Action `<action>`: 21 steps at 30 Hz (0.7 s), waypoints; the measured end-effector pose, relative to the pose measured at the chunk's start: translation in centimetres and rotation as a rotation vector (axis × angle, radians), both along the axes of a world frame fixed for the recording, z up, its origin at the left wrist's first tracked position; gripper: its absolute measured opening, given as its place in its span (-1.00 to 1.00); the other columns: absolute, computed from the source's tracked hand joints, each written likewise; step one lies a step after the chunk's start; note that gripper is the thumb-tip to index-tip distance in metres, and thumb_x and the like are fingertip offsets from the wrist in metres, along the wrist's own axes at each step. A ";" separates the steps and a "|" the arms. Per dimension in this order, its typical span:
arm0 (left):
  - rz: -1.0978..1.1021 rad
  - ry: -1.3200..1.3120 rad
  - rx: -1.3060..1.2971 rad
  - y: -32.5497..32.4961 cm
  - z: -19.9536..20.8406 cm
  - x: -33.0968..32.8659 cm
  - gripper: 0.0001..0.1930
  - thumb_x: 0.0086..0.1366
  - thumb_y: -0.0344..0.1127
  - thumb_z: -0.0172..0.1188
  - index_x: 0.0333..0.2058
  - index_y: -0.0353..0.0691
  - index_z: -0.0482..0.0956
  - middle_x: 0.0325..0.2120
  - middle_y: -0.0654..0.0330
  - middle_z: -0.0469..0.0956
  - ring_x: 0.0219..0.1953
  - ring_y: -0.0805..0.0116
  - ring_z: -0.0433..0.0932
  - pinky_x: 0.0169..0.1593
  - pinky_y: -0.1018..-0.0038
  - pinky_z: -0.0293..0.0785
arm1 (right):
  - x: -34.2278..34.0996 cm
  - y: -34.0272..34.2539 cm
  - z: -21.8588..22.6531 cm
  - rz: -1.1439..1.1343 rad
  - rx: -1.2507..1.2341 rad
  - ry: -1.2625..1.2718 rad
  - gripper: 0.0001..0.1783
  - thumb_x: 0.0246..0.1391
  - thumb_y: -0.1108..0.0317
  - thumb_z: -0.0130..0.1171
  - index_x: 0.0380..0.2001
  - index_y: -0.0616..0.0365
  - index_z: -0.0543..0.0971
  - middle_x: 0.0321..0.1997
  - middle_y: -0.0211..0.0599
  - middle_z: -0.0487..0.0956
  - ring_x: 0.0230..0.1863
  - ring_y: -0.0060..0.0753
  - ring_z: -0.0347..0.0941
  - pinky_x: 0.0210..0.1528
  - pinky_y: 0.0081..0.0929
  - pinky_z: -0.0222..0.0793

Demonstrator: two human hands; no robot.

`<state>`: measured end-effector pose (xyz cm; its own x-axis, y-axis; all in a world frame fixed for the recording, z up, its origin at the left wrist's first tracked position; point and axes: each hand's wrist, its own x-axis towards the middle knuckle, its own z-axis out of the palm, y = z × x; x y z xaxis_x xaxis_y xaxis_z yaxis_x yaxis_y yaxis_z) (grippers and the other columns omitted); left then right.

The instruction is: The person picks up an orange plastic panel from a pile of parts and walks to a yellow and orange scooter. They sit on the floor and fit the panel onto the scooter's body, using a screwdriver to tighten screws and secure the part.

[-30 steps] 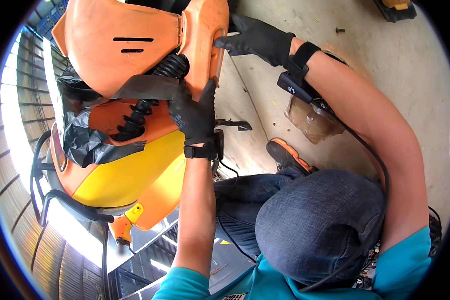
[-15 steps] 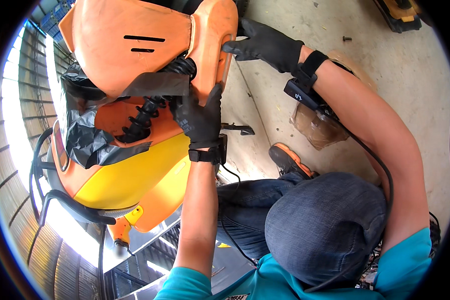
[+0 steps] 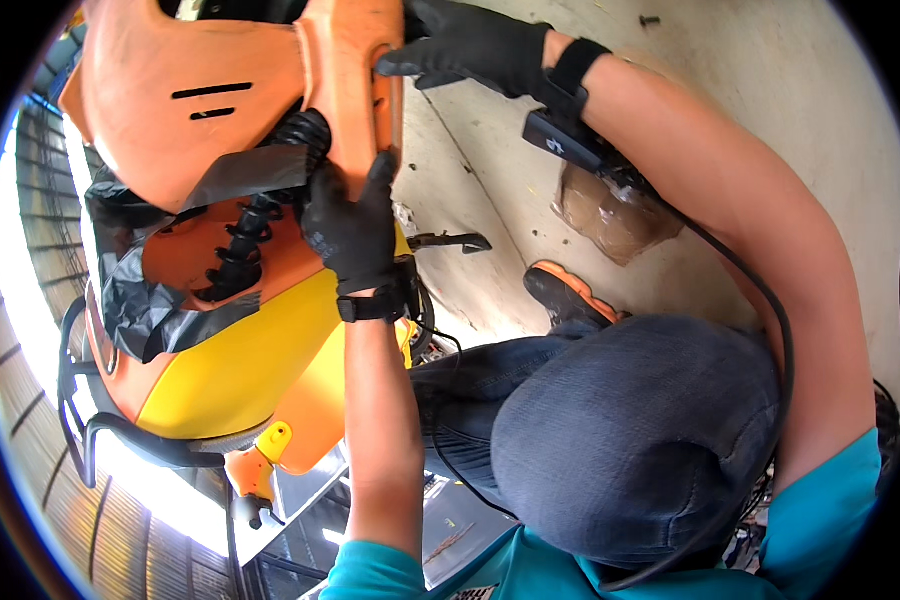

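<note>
An orange plastic body panel [image 3: 220,60] of a scooter-like vehicle fills the upper left, with two slots cut in it. Both my hands wear black gloves. At the panel's lower corner my left hand [image 3: 353,228] is closed on its edge, thumb pointing up; some fingers are hidden behind the black ribbed rod and the panel. My right hand [image 3: 480,50] grips the panel's right side higher up, thumb on the outer face and the other fingers partly out of sight. A black ribbed rod [image 3: 240,245], like a coil-covered shock absorber, slants below the panel beside torn black plastic sheeting [image 3: 135,300].
A yellow body section [image 3: 230,365] lies under the sheeting, with a black rail [image 3: 140,425] at its left. A black lever [image 3: 455,242] juts out over the concrete floor. A crumpled brown plastic bag [image 3: 615,215] and my shoe [image 3: 570,292] are to the right.
The whole vehicle, panel and both hands appear shifted left and slightly up in the picture, as the view has moved. Both hands keep their places on the panel.
</note>
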<state>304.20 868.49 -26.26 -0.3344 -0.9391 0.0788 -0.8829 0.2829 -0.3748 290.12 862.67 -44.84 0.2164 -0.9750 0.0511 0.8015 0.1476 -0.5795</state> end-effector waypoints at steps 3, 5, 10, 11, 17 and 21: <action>0.063 -0.034 0.017 0.2 0.7 -0.2 -0.46 -0.05 0.02 0.56 -0.56 -0.33 0.46 -0.71 0.00 0.37 -0.61 -0.06 0.40 -0.44 0.20 0.36 | -1.6 -0.1 1.2 0.120 0.032 -0.131 -0.32 0.11 0.25 0.37 0.24 0.11 0.31 -0.16 -0.33 0.58 -0.29 -0.58 0.45 -0.31 -0.59 0.44; 0.015 -0.029 0.004 0.1 0.4 -0.1 -0.46 -0.04 0.02 0.55 -0.54 -0.34 0.46 -0.66 0.00 0.42 -0.55 -0.04 0.44 -0.40 0.20 0.38 | -1.3 -0.3 0.9 0.115 0.026 -0.174 -0.31 0.08 0.32 0.40 0.23 0.15 0.32 -0.13 -0.31 0.59 -0.24 -0.54 0.48 -0.24 -0.55 0.48; 0.071 -0.040 0.058 0.3 0.6 -0.1 -0.43 0.05 0.09 0.47 -0.51 -0.37 0.45 -0.59 0.01 0.45 -0.50 0.03 0.42 -0.33 0.24 0.38 | -0.1 -0.5 0.4 0.081 -0.004 -0.328 -0.30 0.06 0.41 0.40 0.23 0.20 0.31 -0.08 -0.25 0.60 -0.16 -0.47 0.51 -0.16 -0.47 0.52; 0.062 -0.050 0.065 0.2 0.5 -0.2 -0.42 0.05 0.10 0.46 -0.50 -0.38 0.45 -0.58 0.01 0.45 -0.49 0.03 0.43 -0.32 0.25 0.38 | -0.5 -0.3 0.4 0.055 0.018 -0.299 -0.30 0.06 0.40 0.41 0.23 0.20 0.31 -0.08 -0.24 0.59 -0.16 -0.46 0.51 -0.16 -0.46 0.52; 0.032 -0.042 0.081 0.0 0.8 -0.5 -0.42 0.04 0.09 0.48 -0.47 -0.39 0.47 -0.60 0.01 0.45 -0.51 0.04 0.41 -0.33 0.25 0.38 | -1.2 -0.5 0.3 0.056 -0.037 -0.237 -0.38 0.05 0.40 0.41 0.14 0.29 0.39 -0.10 -0.19 0.61 -0.15 -0.40 0.54 -0.14 -0.42 0.56; 0.153 -0.012 0.074 0.0 0.5 -1.1 -0.46 -0.05 0.00 0.53 -0.39 -0.41 0.55 -0.51 -0.05 0.56 -0.41 -0.04 0.55 -0.25 0.22 0.47 | -0.6 -1.1 -0.2 0.085 -0.020 -0.244 -0.47 0.05 0.42 0.40 0.07 0.33 0.45 -0.15 -0.19 0.62 -0.17 -0.36 0.56 -0.14 -0.39 0.58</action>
<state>303.06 868.50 -25.74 -0.1874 -0.9823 0.0049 -0.9135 0.1724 -0.3685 289.51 861.57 -45.01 0.2760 -0.9522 0.1311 0.9033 0.2104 -0.3740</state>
